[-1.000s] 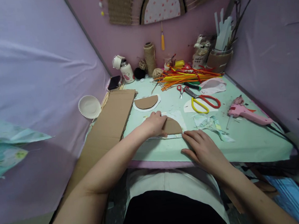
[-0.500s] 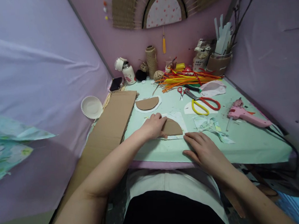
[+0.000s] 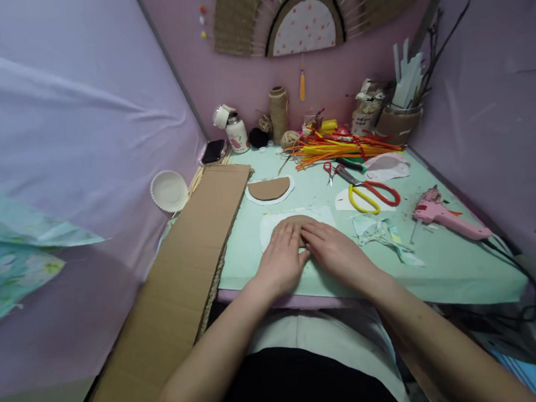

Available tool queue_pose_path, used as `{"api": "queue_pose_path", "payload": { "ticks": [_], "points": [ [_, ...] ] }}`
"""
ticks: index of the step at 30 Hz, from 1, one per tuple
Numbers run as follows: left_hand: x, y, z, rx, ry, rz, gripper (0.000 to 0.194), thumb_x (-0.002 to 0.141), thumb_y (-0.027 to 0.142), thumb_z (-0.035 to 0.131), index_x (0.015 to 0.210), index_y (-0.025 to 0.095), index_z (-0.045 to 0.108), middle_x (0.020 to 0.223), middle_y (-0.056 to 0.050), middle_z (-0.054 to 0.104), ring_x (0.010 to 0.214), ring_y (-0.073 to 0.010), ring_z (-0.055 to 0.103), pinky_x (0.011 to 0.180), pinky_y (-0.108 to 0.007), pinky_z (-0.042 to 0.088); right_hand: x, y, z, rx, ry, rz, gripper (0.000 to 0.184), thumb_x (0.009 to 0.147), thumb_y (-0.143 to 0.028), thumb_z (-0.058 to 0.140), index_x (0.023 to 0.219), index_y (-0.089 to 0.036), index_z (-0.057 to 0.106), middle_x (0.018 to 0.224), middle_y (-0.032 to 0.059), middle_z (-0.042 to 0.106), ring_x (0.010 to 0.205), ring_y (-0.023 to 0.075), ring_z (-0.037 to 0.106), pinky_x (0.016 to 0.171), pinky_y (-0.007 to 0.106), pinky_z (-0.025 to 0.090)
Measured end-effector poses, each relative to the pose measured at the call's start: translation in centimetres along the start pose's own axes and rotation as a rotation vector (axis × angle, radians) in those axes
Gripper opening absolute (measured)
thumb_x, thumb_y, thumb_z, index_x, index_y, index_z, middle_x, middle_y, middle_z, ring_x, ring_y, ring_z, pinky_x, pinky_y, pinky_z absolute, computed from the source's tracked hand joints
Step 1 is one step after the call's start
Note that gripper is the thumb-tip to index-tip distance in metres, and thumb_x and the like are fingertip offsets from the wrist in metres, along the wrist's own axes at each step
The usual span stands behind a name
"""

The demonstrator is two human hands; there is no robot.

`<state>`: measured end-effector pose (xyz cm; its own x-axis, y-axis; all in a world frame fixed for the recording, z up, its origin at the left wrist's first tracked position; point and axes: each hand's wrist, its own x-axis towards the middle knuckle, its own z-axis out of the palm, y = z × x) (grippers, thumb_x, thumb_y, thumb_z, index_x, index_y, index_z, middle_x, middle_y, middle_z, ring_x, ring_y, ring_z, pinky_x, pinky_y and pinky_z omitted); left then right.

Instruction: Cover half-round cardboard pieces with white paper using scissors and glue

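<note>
Both of my hands rest side by side on a brown cardboard half-circle (image 3: 293,220), which lies on a pale piece of cloth (image 3: 266,225). My left hand (image 3: 282,256) lies flat over its left part, fingers stretched forward. My right hand (image 3: 335,250) is laid over its right part, fingers extended and meeting the left ones near the middle. The lower edge of the half-circle is hidden under the hands. Farther back sits another cardboard half-circle (image 3: 269,189) on a white rounded backing (image 3: 290,190).
A long cardboard sheet (image 3: 171,278) covers the table's left side. To the right lie scissors (image 3: 365,186), crumpled cloth scraps (image 3: 383,231) and a pink glue gun (image 3: 448,218) with its cord. Orange and yellow strips (image 3: 333,148), a twine spool (image 3: 280,113) and a bottle (image 3: 237,133) stand behind.
My right hand has moved left and forward from the cloth's corner onto the cardboard half-circle. My left hand has flattened over it. The view has shifted slightly.
</note>
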<state>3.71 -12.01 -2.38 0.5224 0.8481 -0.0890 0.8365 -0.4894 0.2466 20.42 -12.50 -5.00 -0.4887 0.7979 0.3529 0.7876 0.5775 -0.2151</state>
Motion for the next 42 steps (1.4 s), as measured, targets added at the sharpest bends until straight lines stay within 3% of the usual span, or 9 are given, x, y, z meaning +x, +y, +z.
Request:
{"api": "queue_pose_path", "payload": {
  "ticks": [9,18,26,29,31,33,36,39,42],
  "points": [
    [-0.3,-0.2,0.5,0.025,-0.094,0.018,0.089,0.093,0.064,0.034,0.153,0.001,0.019,0.163,-0.022,0.014,0.152,-0.0304,0.008,0.124,-0.045,0.012,-0.7,0.1,1.0,0.052,-0.033,0.044,0.042,0.094,-0.017,0.048,0.134,-0.009,0.056,0.139,0.0211,0.057,0.134,0.0301,0.051,0.107,0.049,0.048],
    [-0.2,-0.5,0.4,-0.054,-0.093,0.031,0.100,0.087,0.071,0.040,0.154,0.001,0.017,0.163,-0.023,0.012,0.152,-0.0335,0.008,0.123,-0.046,0.012,0.2,-0.2,-0.6,0.096,-0.118,0.088,0.037,0.096,-0.020,0.043,0.127,-0.013,0.061,0.136,0.0158,0.061,0.132,0.0260,0.053,0.106,0.044,0.048],
    [0.1,-0.6,1.1,-0.100,-0.042,0.031,0.100,0.083,0.067,0.051,0.151,-0.001,0.024,0.161,-0.027,0.019,0.151,-0.0372,0.012,0.121,-0.049,0.014,0.9,-0.9,-1.8,0.110,-0.227,0.156,0.037,0.095,-0.019,0.046,0.128,-0.016,0.063,0.139,0.0137,0.060,0.130,0.0274,0.054,0.104,0.040,0.047],
    [0.5,-1.4,0.1,-0.181,-0.005,0.121,0.090,0.080,0.060,0.060,0.148,0.007,0.035,0.156,-0.024,0.033,0.148,-0.0350,0.026,0.119,-0.047,0.024,1.6,0.1,-2.4,0.143,-0.247,0.132,0.033,0.094,-0.020,0.046,0.120,-0.020,0.067,0.127,0.0106,0.068,0.117,0.0265,0.063,0.098,0.038,0.050],
    [1.3,-2.5,-1.3,-0.243,0.037,0.156,0.078,0.079,0.050,0.066,0.145,0.015,0.041,0.149,-0.018,0.046,0.139,-0.0306,0.041,0.113,-0.041,0.035,2.6,1.5,-2.9,0.150,-0.183,0.168,0.030,0.094,-0.023,0.048,0.117,-0.021,0.068,0.121,0.0104,0.070,0.111,0.0259,0.065,0.095,0.037,0.050],
    [2.6,-4.0,-2.8,-0.250,0.084,0.028,0.068,0.080,0.036,0.067,0.142,0.016,0.045,0.140,-0.016,0.055,0.128,-0.0274,0.053,0.106,-0.036,0.041,4.1,3.4,-3.3,0.136,-0.098,0.250,0.031,0.093,-0.027,0.052,0.120,-0.018,0.066,0.124,0.0129,0.068,0.114,0.0263,0.063,0.098,0.037,0.047],
    [5.2,-6.6,-4.5,-0.214,0.150,-0.134,0.049,0.083,0.022,0.058,0.130,0.009,0.054,0.134,-0.024,0.056,0.128,-0.0340,0.050,0.104,-0.044,0.040,6.6,6.0,-3.2,0.113,-0.119,0.357,0.028,0.090,-0.026,0.057,0.113,-0.015,0.069,0.116,0.0158,0.070,0.106,0.0275,0.064,0.092,0.037,0.047],
    [7.4,-8.4,-4.8,-0.212,0.111,-0.195,0.037,0.076,0.021,0.066,0.111,0.011,0.064,0.116,-0.022,0.066,0.114,-0.0361,0.059,0.094,-0.044,0.045,8.3,7.7,-2.0,0.130,-0.192,0.397,0.016,0.082,-0.022,0.065,0.096,-0.016,0.072,0.094,0.0119,0.072,0.089,0.0254,0.066,0.079,0.033,0.047],
    [8.6,-9.1,-4.2,-0.241,0.068,-0.194,0.020,0.068,0.019,0.071,0.087,0.016,0.068,0.093,-0.013,0.071,0.094,-0.0306,0.064,0.082,-0.037,0.047,8.9,8.4,-0.7,0.171,-0.226,0.421,0.005,0.074,-0.019,0.069,0.078,-0.017,0.069,0.083,0.0088,0.070,0.079,0.0226,0.062,0.071,0.030,0.044]
  ]
}}
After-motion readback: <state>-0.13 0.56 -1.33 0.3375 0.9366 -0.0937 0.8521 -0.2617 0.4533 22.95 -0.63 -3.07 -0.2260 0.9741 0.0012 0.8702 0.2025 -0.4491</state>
